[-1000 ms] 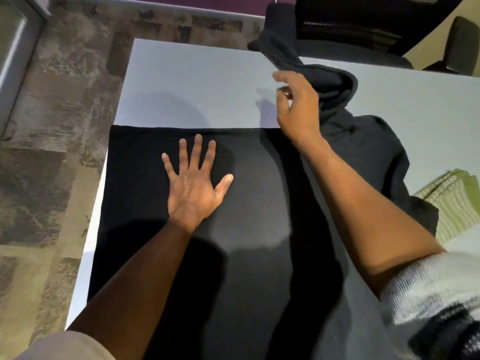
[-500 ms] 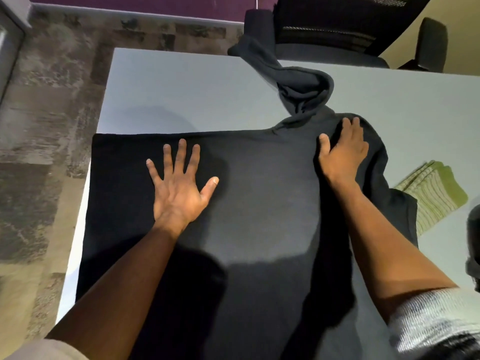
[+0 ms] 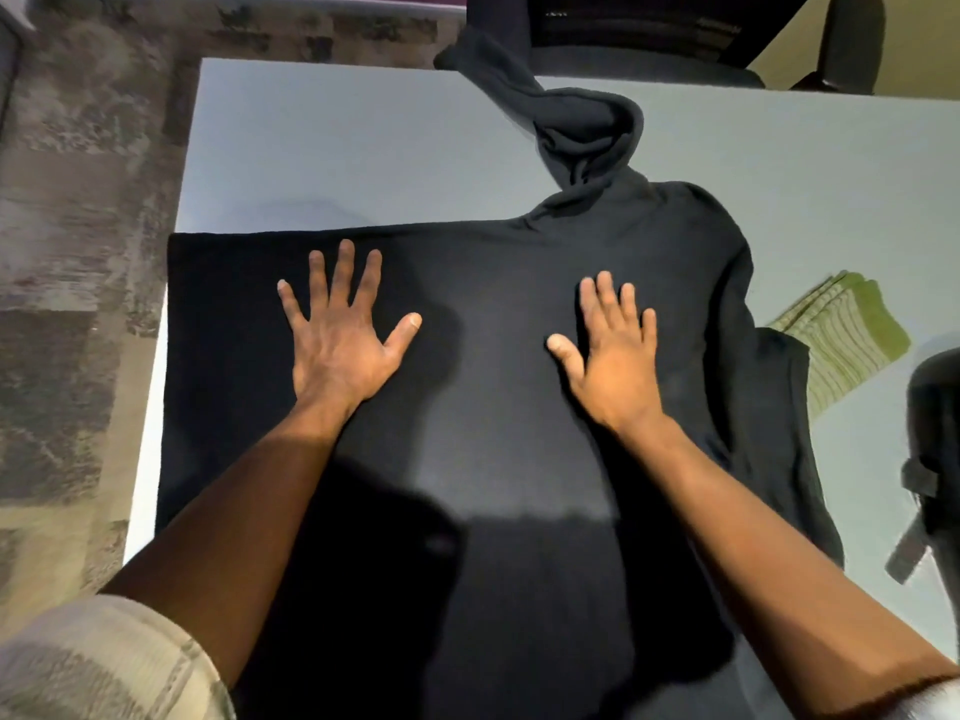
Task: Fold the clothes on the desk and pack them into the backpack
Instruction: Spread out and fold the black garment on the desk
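The right hand has come down from the far right shoulder of the dark garment toward its middle and now lies flat beside the left hand, which has kept its place.

The garment is a matte, soft black knit spread as a broad rectangle, smooth across the centre, with its far edge straight and its right side rounded into loose folds. At the far end its sleeve is bunched into a thick twisted roll that trails off the back edge of the worktop.

Neither hand makes a grip: both are splayed, fingers straight and apart, palms pressing down on the cloth, thumbs pointing toward each other.

To the right, partly under the garment's edge, lies a folded green and cream ribbed cloth. At the right border a dark, blurred shape with a strap shows; it may be the backpack, though too little is visible to be sure.

The worktop is pale grey and smooth. Beyond it stands a dark office chair, and to the left is mottled grey-brown floor.
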Motion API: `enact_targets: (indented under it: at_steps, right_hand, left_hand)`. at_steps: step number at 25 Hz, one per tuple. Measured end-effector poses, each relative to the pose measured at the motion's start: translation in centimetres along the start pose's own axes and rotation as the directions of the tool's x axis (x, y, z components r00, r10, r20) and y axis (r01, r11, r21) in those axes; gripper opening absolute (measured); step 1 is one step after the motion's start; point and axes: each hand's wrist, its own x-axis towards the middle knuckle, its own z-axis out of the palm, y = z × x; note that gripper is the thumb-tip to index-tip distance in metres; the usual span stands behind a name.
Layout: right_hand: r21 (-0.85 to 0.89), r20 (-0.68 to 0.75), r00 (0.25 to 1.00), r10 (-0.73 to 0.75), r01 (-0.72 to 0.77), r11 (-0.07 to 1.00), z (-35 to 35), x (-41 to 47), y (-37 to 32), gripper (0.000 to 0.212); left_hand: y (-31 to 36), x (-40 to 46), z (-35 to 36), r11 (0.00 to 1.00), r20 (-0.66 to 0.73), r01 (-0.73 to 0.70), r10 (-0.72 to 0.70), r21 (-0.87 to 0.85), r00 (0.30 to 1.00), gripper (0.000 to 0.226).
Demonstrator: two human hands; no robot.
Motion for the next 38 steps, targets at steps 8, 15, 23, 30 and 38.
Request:
enact_targets:
  at_steps: [8, 15, 23, 30, 38]
  right_hand:
    - [-0.009, -0.012, 0.998, -0.053, 0.053, 0.999, 0.5, -8.4, -1.5, 0.073]
    - [-0.089, -0.059, 0.993, 0.103, -0.108, 0.99, 0.2, -11.4, 6.8, 0.07]
    - [0.008, 0.019, 0.999, -0.047, 0.047, 0.999, 1.2, -17.8, 2.4, 0.071]
    - [0.063, -0.004, 0.996, 0.088, -0.087, 0.994, 0.7, -20.8, 5.1, 0.068]
    - [0.152, -0.068, 0.986, 0.149, -0.137, 0.979, -2.1, -21.8, 5.4, 0.065]
  left_hand:
    - [1.5, -13.0, 0.2, 0.957, -0.131, 0.117, -0.156, -0.265, 0.979, 0.076]
    - [-3.6, -18.4, 3.4, 0.984, -0.028, 0.158, -0.161, -0.08, 0.987, 0.084]
    - [-3.1, -23.9, 3.1, 0.978, 0.0, 0.171, -0.172, -0.118, 0.985, 0.079]
    - [-1.1, -25.6, 4.1, 0.992, 0.001, 0.068, -0.068, -0.106, 0.998, 0.085]
    - [12.8, -23.0, 2.1, 0.887, -0.001, -0.378, 0.392, -0.264, 0.92, 0.079]
